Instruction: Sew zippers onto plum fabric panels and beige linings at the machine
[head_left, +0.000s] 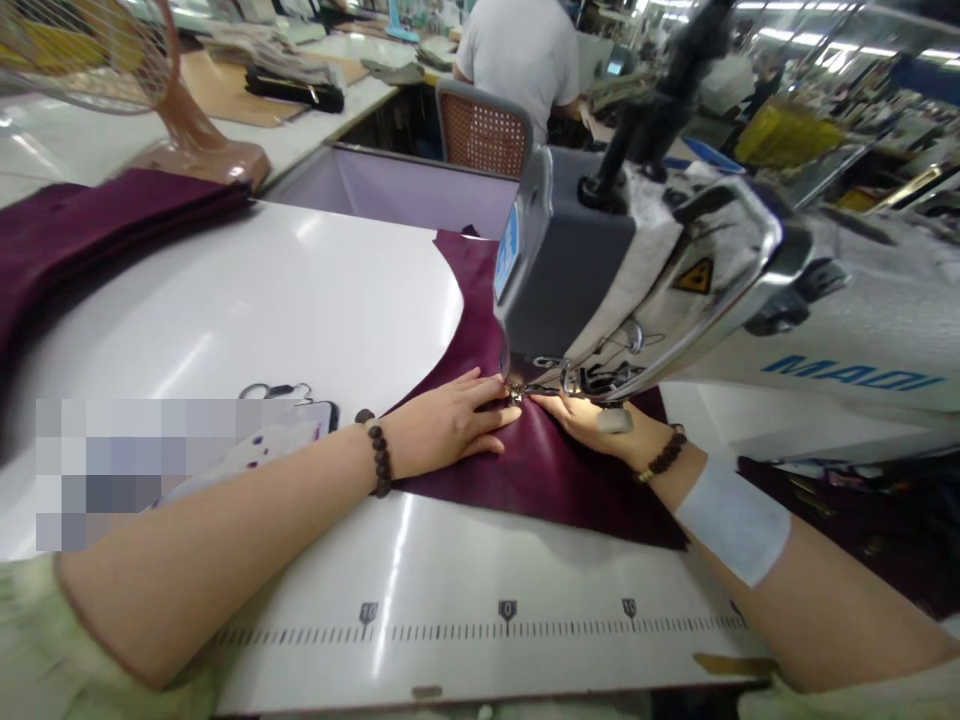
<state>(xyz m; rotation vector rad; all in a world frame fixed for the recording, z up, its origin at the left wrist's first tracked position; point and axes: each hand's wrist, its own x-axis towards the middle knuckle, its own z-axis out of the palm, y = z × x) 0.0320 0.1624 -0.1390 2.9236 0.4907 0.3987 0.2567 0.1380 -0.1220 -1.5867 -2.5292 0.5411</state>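
Observation:
A dark purple fabric piece (555,480) lies under the needle area of a sewing machine (577,270). My left hand (450,420) rests flat on the fabric just left of the presser foot (516,394), its fingers spread apart. On the other side, my right hand (600,422) lies on the fabric with fingers stretched toward the foot, partly hidden behind the machine's needle parts. Neither hand grasps anything. The fabric is slightly rippled between the hands and extends behind the machine head.
A stack of purple fabric (112,230) lies at the left, near a fan (172,120). A phone with a ring (255,391) is by my left forearm. A ruler scale (508,630) runs along the table's front edge. Ahead, a person (517,50) sits on a chair (484,130).

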